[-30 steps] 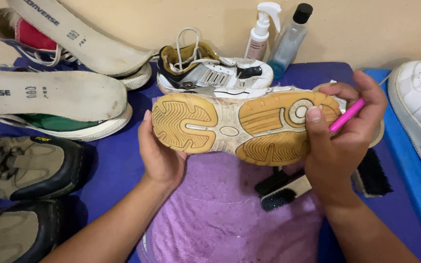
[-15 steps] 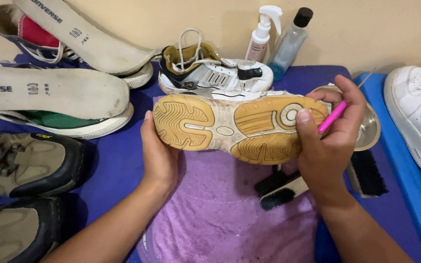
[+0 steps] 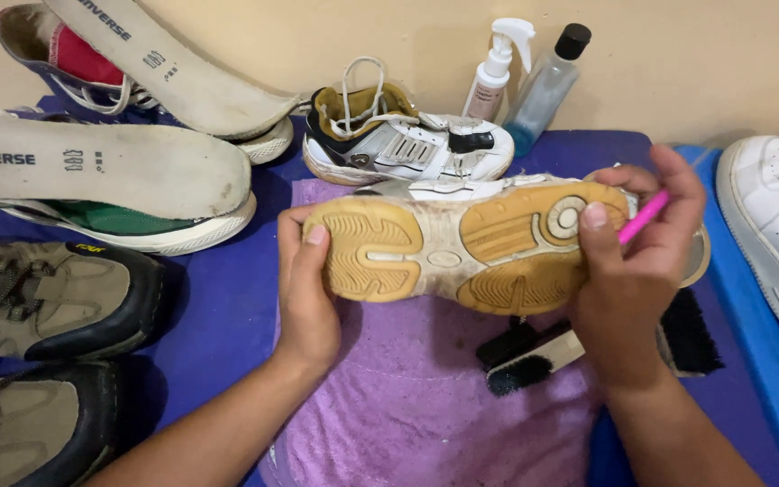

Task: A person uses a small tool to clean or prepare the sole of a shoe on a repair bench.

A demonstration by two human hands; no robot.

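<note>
A white sports shoe [image 3: 462, 248] is held at the centre of the view, turned over so its tan gum sole faces up, toe at 9 o'clock and heel at 3 o'clock. It hangs just above a purple towel [image 3: 407, 406], which seems placed to catch dirt.

The left hand [image 3: 307, 298] cups the toe end, thumb pressed on the sole and fingers wrapped behind, steadying the shoe. The right hand [image 3: 628, 271] grips the heel end, thumb on the sole, with a thin pink handle [image 3: 644, 216] pinched between its curled fingers; its working end is hidden.

Just under the shoe at 5 o'clock, a black-bristled brush [image 3: 534, 356] lies on the towel, within easy reach. At 12 o'clock the matching white shoe [image 3: 407, 144] sits upright, laces loose. Behind it at 1 o'clock stand a white spray bottle [image 3: 496, 72] and a clear bottle with a black cap [image 3: 547, 86] against the wall.

At 10 o'clock, two canvas sneakers carry pulled-out insoles [image 3: 101, 167] resting on top. At 8 o'clock sit two grey-and-black hiking shoes [image 3: 47, 302]. At 3 o'clock, a white leather sneaker [image 3: 773, 221] lies on a blue surface [image 3: 750, 352].
</note>
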